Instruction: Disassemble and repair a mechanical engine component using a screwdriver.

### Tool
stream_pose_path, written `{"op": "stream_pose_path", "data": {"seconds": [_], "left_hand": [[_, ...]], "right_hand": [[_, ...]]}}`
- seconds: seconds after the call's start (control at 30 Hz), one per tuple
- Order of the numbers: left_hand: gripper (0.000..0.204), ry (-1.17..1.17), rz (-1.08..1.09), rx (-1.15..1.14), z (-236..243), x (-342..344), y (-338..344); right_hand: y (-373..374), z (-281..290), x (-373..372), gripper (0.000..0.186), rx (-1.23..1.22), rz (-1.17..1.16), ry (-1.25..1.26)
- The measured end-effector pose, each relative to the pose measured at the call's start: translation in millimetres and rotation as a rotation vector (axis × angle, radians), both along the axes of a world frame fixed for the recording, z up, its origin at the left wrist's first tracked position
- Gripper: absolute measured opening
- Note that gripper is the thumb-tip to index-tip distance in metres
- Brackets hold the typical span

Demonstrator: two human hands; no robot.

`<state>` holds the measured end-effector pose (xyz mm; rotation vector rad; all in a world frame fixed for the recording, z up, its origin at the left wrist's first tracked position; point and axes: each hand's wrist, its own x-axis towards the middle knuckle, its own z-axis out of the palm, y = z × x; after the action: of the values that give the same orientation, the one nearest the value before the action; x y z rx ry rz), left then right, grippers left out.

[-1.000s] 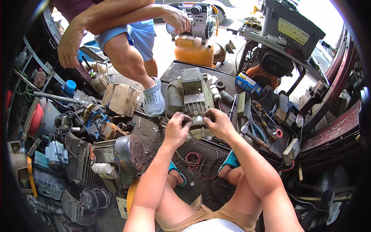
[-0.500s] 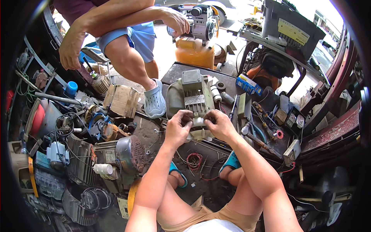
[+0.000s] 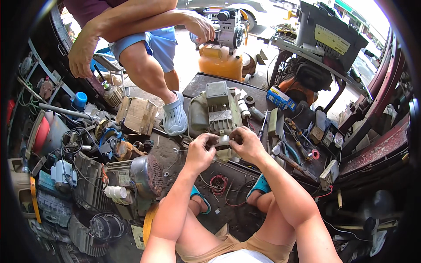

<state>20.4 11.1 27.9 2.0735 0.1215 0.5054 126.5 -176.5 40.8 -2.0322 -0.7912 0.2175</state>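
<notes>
A grey-green electric motor [image 3: 221, 115] with a square terminal box [image 3: 216, 89] on top lies on the dark low bench in front of me. At its near end is a pale rounded piece [image 3: 223, 153], which looks like a cooling fan. From the left, my left hand [image 3: 201, 151] has its fingers curled and thumb pressed in against this end. Opposite it, my right hand [image 3: 246, 143] pinches at the other side of the same end. My fingers hide part of the pale piece.
A person's clog [image 3: 175, 115] rests beside the motor on the left. Tools and a blue box [image 3: 280, 98] lie to the right. Another motor [image 3: 136, 177], a cardboard box [image 3: 137, 115] and piled parts crowd my left. An orange compressor [image 3: 220, 61] stands beyond the bench.
My hands stay at the motor's near end, with slight finger shifts. The pale piece shows less below my fingers than before. The view has moved slightly.
</notes>
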Motion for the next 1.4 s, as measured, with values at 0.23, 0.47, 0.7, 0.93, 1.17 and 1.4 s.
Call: {"op": "stream_pose_path", "data": {"seconds": [0.23, 0.47, 0.7, 0.93, 1.17, 1.4], "left_hand": [[0.026, -0.061, 0.119, 0.063, -14.9, 10.8, -1.5], [0.023, 0.040, 0.157, -0.129, 4.8, 11.1, -7.1], [0.027, 0.100, 0.065, -0.259, 0.4, 6.8, -1.5], [0.025, -0.107, 0.043, 0.210, 1.8, 1.3, 14.3], [0.015, -0.109, 0.083, 0.337, 10.4, -1.2, 5.9], [0.028, -0.102, 0.164, 0.144, 7.9, 12.8, 16.1]], "right_hand": [[4.2, 4.0, -0.6, 0.020, -0.004, 0.012, -0.018], [3.0, -0.7, 1.7, 0.018, 0.021, 0.019, -0.027], [5.5, -1.6, 6.6, 0.020, -0.001, 0.084, -0.011], [-15.3, 8.0, 13.4, 0.026, -0.133, 0.015, -0.057], [-31.6, 30.1, 17.1, 0.027, -0.192, -0.082, 0.081], [-36.2, 19.9, 10.3, 0.027, -0.252, 0.075, -0.017]]}}
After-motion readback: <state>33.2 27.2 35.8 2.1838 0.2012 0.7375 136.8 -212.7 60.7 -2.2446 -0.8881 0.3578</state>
